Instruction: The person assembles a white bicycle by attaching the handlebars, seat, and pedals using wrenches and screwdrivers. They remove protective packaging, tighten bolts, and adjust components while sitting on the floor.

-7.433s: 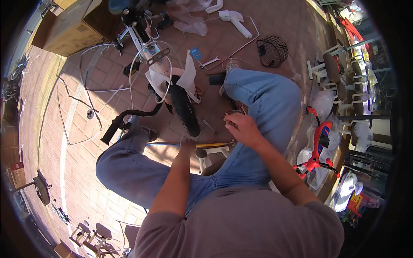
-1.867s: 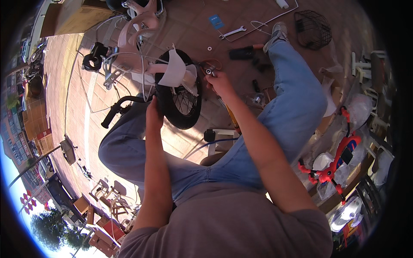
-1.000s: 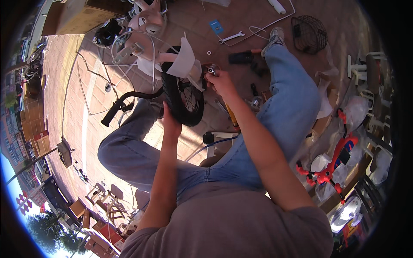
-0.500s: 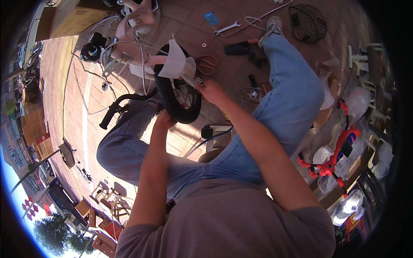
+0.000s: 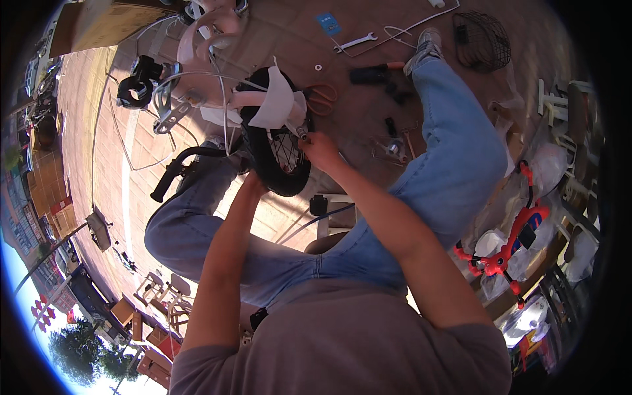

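Between my knees stands a small bicycle wheel [image 5: 257, 153] with a black tyre, set in the pink frame's fork. White wrapping [image 5: 275, 102] hangs over the fork beside it. My right hand [image 5: 320, 150] is closed by the hub, its fingers curled at a small metal fitting [image 5: 303, 134] on the fork end; what it pinches is too small to tell. My left hand [image 5: 255, 183] touches the near left side of the tyre, its fingers hidden behind the rubber. A black-gripped handlebar [image 5: 172, 172] lies left of the wheel.
Orange-handled scissors [image 5: 321, 99], an open-ended wrench [image 5: 356, 43], a blue card [image 5: 328, 24] and a wire basket [image 5: 482, 39] lie on the paving ahead. A cardboard box [image 5: 108, 26] stands far left. At right is a red wheeled frame [image 5: 508, 253] among plastic wrap.
The view has shifted slightly, so the floor items appear farther right. The wheel and both hands sit a little lower in view; both hands stay at the wheel.
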A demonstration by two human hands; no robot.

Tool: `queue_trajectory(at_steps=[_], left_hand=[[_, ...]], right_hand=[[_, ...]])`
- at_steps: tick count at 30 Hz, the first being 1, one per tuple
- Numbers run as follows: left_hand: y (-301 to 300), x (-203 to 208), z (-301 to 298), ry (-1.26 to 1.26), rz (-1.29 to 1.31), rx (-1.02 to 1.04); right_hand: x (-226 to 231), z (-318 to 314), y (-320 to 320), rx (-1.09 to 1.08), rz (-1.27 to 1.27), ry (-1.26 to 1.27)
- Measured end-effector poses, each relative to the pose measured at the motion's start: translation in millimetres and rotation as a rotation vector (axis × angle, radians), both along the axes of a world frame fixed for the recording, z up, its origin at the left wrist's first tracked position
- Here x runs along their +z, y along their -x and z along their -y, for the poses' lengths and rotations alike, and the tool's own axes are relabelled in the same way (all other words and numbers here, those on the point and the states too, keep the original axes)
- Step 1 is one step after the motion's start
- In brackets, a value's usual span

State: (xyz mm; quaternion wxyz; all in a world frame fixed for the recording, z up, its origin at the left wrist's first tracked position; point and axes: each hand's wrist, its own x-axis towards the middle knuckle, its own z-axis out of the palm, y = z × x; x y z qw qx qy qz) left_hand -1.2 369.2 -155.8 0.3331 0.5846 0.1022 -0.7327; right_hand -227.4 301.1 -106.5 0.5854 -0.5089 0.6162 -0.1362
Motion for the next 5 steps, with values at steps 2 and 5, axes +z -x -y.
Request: queue_trajectory(at_steps=[2, 5], left_hand=[[10, -2, -7, 0.117, 0.056, 0.030], [18, -8, -15, 0.242, 0.026, 0.075]], right_hand=[[-7, -10, -6, 0.014, 0.065, -0.017], [-20, -40, -23, 0.148, 0.128, -0.046]])
